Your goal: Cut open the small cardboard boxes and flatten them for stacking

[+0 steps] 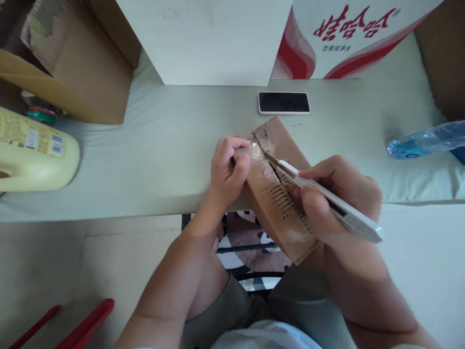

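One yellow jug [38,155] is cut off at the left edge. The left hand [227,169], well curled, grips one brown cardboard box [267,191], torn, ridged and slit, at the table's [163,160] front edge. The right hand [356,189] is closed around one white cutter [347,208], whose blade tip is hard to make out

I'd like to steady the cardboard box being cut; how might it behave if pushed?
The cardboard box would likely slide, not roll, given its flat sides. It may buckle along the ragged slit. It could tip, since its near end juts past the pale cloth edge.
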`<state>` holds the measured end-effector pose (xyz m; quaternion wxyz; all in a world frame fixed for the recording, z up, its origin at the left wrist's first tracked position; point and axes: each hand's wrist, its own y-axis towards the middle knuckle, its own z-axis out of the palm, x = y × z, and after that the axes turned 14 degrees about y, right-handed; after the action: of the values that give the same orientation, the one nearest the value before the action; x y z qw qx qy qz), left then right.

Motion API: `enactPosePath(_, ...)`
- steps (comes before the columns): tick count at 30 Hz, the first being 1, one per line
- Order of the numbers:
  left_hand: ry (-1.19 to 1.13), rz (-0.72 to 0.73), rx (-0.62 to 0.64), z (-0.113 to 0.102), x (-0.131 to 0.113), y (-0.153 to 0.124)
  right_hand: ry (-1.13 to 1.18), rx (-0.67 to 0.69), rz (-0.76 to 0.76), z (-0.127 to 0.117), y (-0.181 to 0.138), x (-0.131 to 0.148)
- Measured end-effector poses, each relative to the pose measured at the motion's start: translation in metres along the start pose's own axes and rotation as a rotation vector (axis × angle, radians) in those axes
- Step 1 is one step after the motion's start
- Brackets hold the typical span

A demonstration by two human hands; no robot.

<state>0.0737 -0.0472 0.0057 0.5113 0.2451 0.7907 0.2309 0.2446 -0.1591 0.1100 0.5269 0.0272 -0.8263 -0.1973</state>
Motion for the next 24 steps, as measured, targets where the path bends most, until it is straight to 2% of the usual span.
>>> enactPosePath(9, -0.018, -0.033, 0.002, -0.002, -0.003, -0.001, -0.108, 0.111, 0.051, 0.004, 0.01, 0.011)
enactPosePath(19, -0.031, -0.037, -0.004, -0.001, -0.001, -0.002, -0.028, 0.026, 0.008, 0.0, 0.003, 0.0)
enactPosePath(24, -0.05, -0.032, -0.011, 0.0, 0.002, -0.003, 0.07, -0.046, 0.064, 0.0, -0.001, -0.007)
